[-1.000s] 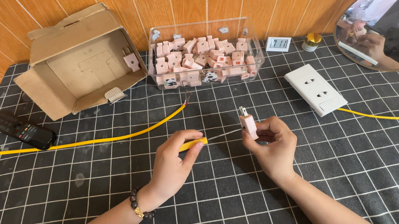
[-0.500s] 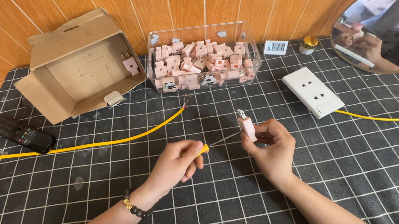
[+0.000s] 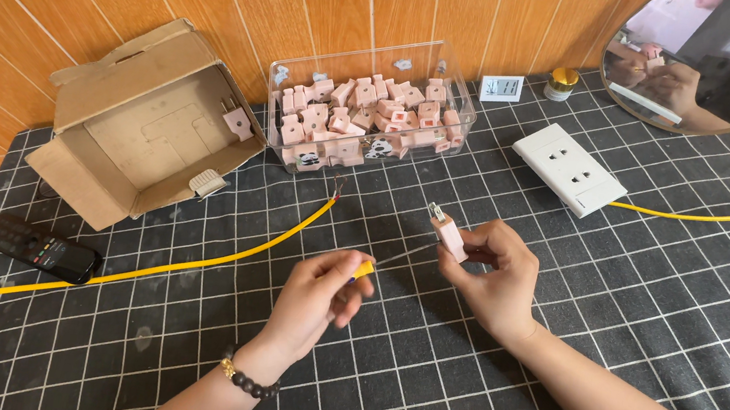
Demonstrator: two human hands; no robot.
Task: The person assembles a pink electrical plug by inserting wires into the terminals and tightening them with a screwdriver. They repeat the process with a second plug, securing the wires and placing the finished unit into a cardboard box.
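My right hand (image 3: 496, 279) grips a small pink plug (image 3: 448, 235) by its body, with the metal prongs pointing up and to the left. My left hand (image 3: 320, 298) pinches a thin screwdriver by its yellow handle (image 3: 363, 270). The fine shaft points toward the plug, but I cannot tell whether the tip touches it. Both hands hover above the black grid mat (image 3: 416, 390). A yellow cable (image 3: 217, 256) with a bared end lies on the mat just left of my hands.
A clear plastic box (image 3: 280, 81) of several pink plugs stands at the back by the wooden wall. An open cardboard box (image 3: 117, 88) sits back left, with a black phone (image 3: 40, 249) near it. A white socket plate (image 3: 569, 169), another yellow cable (image 3: 711, 218), a small clock (image 3: 501, 88) and a mirror (image 3: 713, 63) are at right.
Both hands keep their holds and have sunk slightly toward the mat. Nothing on the mat has moved.
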